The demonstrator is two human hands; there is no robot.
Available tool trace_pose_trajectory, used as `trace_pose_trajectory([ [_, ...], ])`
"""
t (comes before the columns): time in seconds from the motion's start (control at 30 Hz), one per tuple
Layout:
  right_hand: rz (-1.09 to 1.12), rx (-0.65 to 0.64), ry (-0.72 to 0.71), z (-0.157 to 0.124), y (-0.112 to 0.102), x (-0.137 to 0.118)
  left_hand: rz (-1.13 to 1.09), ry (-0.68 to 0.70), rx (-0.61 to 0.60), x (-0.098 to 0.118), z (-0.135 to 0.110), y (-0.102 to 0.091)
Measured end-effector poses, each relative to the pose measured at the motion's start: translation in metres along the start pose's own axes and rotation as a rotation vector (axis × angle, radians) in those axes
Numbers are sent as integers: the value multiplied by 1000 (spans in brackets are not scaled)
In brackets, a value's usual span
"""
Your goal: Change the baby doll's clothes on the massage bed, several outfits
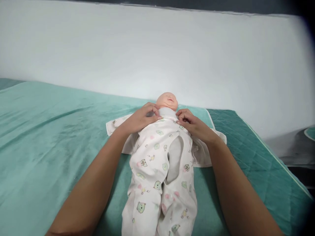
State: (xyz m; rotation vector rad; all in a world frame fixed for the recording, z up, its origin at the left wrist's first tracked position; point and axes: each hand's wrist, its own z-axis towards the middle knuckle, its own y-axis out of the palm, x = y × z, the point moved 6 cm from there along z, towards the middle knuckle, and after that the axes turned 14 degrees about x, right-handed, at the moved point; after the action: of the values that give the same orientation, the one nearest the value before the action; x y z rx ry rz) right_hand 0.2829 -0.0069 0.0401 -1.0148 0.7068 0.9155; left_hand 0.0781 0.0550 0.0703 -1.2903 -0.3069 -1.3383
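A baby doll (167, 100) lies on its back, its head toward the wall. Patterned white baby trousers (152, 164) cover its legs and reach up to its chest, with an oval opening at the crotch that shows the pale body. My left hand (144, 118) has its thumb and fingers closed on the trousers' top edge, beside the doll's neck. On the opposite side, my right hand (193, 124) is curled at the same edge, fingers bent. Beneath the doll a baby shirt (203, 157) lies spread, its sleeves reaching out both ways. The doll's arms cannot be made out.
A teal sheet (61, 137) with soft creases covers the bed. At the right lies a darker quilted surface (246, 157) with a pale piped edge. Behind the doll's head rises a white wall (152, 49). Part of another green-topped item (310, 132) shows at the far right.
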Motion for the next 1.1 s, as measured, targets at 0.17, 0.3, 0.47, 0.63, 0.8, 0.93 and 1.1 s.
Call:
trace_pose_trajectory([
  [0.17, -26, 33, -42, 0, 1, 0, -16, -22, 25, -1, 0, 0],
  [0.3, -77, 72, -81, 4, 4, -4, -66, -39, 118, -15, 7, 2],
  [0.47, -335, 191, -15, 21, 4, -1, 59, -68, 235, -32, 20, 2],
  [0.63, -514, 215, 8, 43, 11, 2, 208, -87, 342, -43, 27, -3],
  [0.8, -394, 335, 81, 36, 11, 11, 220, -49, 375, -49, 28, -1],
  [0.93, -137, 399, 83, 19, 7, 11, 157, 14, 387, -50, 24, 2],
  [1.1, -7, 458, 62, 2, 4, -1, 126, 85, 376, -44, 14, -1],
])
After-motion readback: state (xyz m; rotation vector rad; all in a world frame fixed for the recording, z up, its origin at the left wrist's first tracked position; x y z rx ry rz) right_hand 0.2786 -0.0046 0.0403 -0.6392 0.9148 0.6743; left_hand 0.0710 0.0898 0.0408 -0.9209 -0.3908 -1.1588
